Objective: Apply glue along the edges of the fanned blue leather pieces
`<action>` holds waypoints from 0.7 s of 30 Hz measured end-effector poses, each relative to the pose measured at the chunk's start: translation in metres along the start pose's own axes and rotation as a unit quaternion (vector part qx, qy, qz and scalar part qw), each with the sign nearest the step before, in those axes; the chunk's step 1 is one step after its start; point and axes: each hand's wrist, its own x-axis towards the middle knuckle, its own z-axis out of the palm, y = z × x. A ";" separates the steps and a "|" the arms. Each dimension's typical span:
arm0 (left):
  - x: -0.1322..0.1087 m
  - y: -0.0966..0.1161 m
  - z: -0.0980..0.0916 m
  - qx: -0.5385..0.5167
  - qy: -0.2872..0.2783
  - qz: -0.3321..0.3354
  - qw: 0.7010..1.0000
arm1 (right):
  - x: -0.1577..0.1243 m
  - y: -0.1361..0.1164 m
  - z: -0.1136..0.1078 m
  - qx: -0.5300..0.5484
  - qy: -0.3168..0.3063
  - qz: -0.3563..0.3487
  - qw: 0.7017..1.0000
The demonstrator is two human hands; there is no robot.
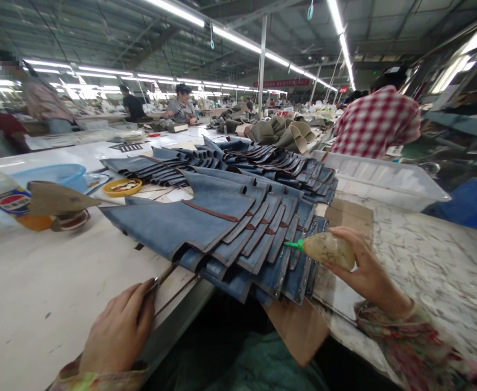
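Observation:
My right hand (361, 266) is closed around a squeeze bottle (328, 250) of yellowish, stained plastic. The bottle's thin green nozzle points left, over the right edges of blue leather pieces (222, 214). These pieces lie fanned in overlapping rows, with dark edges and brown strips; some edges near the nozzle shine wet. At the table's front edge, left of the stack, my left hand (118, 326) rests with its fingers curled round a slim tool (156, 282). Only the tool's shiny metal part shows clearly; the fingers cover much of it.
A yellow dish (122, 187), a blue basin (51, 176) and a labelled bottle (8, 201) stand at left on the white table (38, 288). A white plastic bin (389, 179) sits at right behind cardboard (350, 217). Several people work beyond, one in a checked shirt (379, 122).

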 end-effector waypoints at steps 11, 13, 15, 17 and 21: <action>-0.002 -0.002 0.002 -0.001 0.005 0.005 1.000 | 0.027 0.036 0.012 -0.008 0.025 0.034 0.999; -0.002 -0.002 0.002 -0.002 0.008 0.006 1.000 | 0.033 0.042 0.016 -0.006 0.031 0.041 0.999; -0.002 -0.002 0.002 -0.001 0.009 0.004 1.000 | 0.037 0.046 0.017 -0.011 0.034 0.046 0.998; -0.002 -0.002 0.002 0.001 0.007 0.003 1.000 | 0.039 0.050 0.017 -0.014 0.036 0.057 0.998; -0.005 -0.009 0.006 0.007 -0.001 0.014 1.000 | 0.037 0.061 0.010 0.009 0.046 0.117 0.992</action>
